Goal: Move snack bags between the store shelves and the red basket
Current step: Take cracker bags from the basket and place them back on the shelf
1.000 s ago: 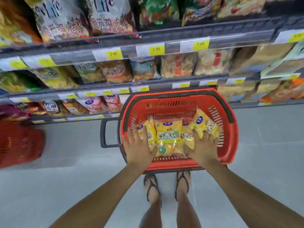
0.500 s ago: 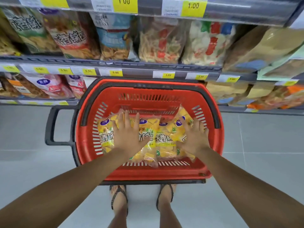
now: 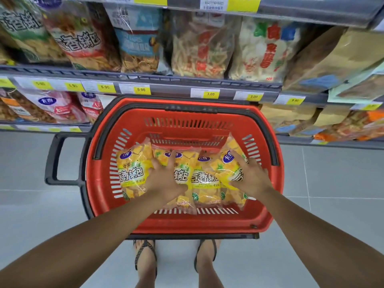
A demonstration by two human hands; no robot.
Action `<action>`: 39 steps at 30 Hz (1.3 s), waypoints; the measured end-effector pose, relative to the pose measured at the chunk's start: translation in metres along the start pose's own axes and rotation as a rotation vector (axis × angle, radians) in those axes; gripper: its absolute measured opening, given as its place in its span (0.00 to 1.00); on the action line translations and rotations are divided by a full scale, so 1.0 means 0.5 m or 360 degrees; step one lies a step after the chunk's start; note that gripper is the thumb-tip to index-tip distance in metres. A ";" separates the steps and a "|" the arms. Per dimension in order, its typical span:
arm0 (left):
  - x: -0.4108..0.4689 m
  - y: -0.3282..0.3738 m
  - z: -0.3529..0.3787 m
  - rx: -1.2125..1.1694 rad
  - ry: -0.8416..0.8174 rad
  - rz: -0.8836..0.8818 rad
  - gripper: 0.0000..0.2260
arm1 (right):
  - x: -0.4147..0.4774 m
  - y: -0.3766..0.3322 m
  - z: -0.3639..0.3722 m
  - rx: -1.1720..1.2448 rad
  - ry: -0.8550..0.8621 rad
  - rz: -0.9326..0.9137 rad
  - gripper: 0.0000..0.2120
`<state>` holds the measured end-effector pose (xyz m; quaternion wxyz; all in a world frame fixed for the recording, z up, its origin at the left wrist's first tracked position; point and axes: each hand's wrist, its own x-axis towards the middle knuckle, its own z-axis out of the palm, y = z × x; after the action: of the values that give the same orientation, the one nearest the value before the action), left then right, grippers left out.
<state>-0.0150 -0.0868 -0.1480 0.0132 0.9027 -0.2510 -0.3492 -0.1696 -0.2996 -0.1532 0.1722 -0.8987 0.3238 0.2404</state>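
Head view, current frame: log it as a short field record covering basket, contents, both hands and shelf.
basket: red basket, in front of the shelves
contents: four yellow snack bags visible, side by side
left hand: spread fingers on the middle bags
right hand: spread fingers on the rightmost bag
shelf stock: more snack bags, yellow price tags

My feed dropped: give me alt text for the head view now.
The left hand and right hand lie spread on yellow snack bags inside a red basket on the floor. Behind it, shelves hold more bagged snacks.
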 end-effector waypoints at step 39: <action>-0.464 0.008 -0.733 -0.0181 0.1222 0.0625 0.47 | -0.381 -0.360 -0.687 0.1052 0.1172 -0.0072 0.44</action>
<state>0.0707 -0.0386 0.2745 0.2214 0.9001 -0.3752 0.0079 -0.0684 -0.2329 0.2616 0.3274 -0.8280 0.4026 -0.2124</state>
